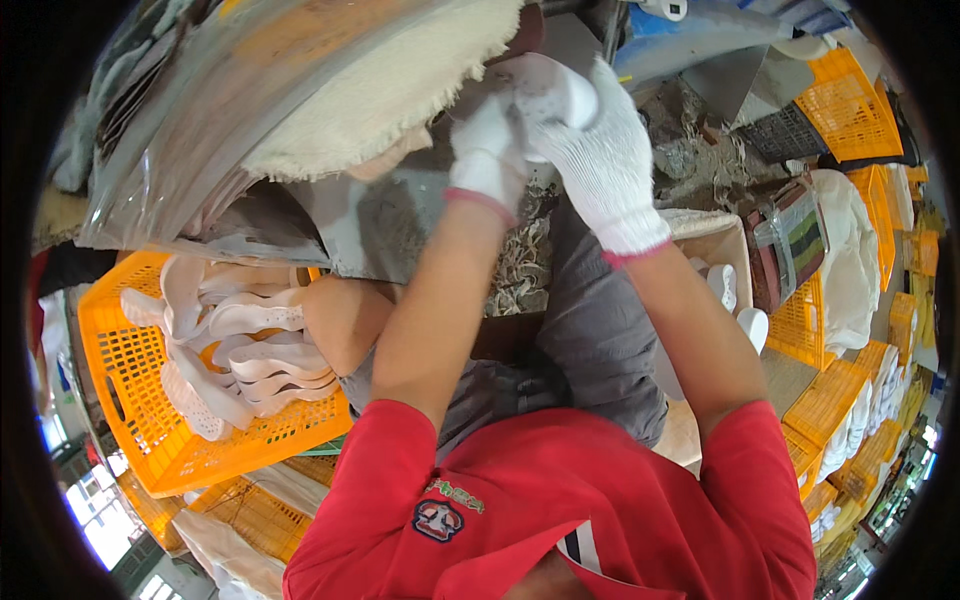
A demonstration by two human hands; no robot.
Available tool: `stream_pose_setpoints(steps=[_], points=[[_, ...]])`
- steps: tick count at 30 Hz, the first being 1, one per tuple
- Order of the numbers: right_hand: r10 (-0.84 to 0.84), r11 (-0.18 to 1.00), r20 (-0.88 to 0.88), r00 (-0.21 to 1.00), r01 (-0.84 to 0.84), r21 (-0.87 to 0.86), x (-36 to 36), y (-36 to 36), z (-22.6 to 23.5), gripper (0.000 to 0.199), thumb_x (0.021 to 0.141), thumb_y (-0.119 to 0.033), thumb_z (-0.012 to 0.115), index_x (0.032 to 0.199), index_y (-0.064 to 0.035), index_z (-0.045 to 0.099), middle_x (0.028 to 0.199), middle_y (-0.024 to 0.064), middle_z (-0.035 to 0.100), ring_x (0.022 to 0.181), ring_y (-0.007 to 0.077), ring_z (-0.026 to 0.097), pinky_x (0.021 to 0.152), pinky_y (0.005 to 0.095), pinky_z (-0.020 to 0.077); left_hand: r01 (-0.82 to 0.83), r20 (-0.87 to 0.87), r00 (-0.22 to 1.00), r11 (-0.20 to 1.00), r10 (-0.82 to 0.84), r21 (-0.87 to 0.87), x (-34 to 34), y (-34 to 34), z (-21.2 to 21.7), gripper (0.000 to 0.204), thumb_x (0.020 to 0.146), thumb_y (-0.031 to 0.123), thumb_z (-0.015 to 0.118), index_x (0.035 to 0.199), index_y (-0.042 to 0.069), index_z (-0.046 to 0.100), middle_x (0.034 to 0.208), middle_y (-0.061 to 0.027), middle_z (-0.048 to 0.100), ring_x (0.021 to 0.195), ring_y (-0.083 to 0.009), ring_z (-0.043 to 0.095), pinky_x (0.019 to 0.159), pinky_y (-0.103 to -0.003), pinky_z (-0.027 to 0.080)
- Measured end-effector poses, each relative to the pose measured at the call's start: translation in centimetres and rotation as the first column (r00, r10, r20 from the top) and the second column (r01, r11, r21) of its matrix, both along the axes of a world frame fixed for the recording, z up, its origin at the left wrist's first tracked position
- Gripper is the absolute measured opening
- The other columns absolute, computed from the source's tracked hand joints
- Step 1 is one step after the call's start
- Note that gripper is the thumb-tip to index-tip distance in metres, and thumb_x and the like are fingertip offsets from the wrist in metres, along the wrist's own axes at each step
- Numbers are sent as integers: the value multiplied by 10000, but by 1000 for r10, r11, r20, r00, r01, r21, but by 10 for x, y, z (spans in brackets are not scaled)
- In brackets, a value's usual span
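Both my hands wear white knitted gloves with pink-red cuffs. Between them is a white shoe insole (570,97), its rounded end showing; the rest is hidden by my fingers. My left hand (490,150) is closed on its near left side. My right hand (608,165) grips it from the right, fingers wrapped over the edge. Just beyond the hands stands a grey metal machine housing (565,40); I cannot tell whether the insole touches it. Similar white insoles (260,345) lie stacked in an orange crate (140,395) to my left.
A frayed cream cloth (390,90) and clear plastic sheeting (160,170) hang at the far left. Pale shavings (522,262) gather below my hands. At my right a lined bin (715,235) stands beside white pieces (722,285). Orange crates (850,105) line the right side.
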State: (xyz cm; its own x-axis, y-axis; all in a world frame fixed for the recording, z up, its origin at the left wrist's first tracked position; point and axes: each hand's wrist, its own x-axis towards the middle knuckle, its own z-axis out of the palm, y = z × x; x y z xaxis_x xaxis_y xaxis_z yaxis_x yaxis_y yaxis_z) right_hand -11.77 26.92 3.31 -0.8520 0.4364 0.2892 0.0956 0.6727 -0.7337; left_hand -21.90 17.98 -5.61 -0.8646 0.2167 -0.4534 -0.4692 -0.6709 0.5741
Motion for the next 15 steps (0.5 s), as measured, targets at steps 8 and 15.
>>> stream_pose_setpoints(steps=[8,15], points=[[140,706,400,906,-374,601,-82,13,-26,520,832,-391,712,1129,29,787,1048,288,764,1081,452,722,970,465,575,211,21,651,154,-759,-965,23,-145,21,554,1013,414,687,1408,28,653,1235,-205,738,1095,-270,702,992,-375,537],[438,888,137,889,-403,-220,-20,-4,25,683,770,-388,798,1324,-7,678,1250,213,731,1205,442,673,1036,482,543,143,-254,888,756,-383,-639,56,-50,4,384,985,180,785,1289,-41,709,1190,-59,757,1075,-122,675,968,-290,546]])
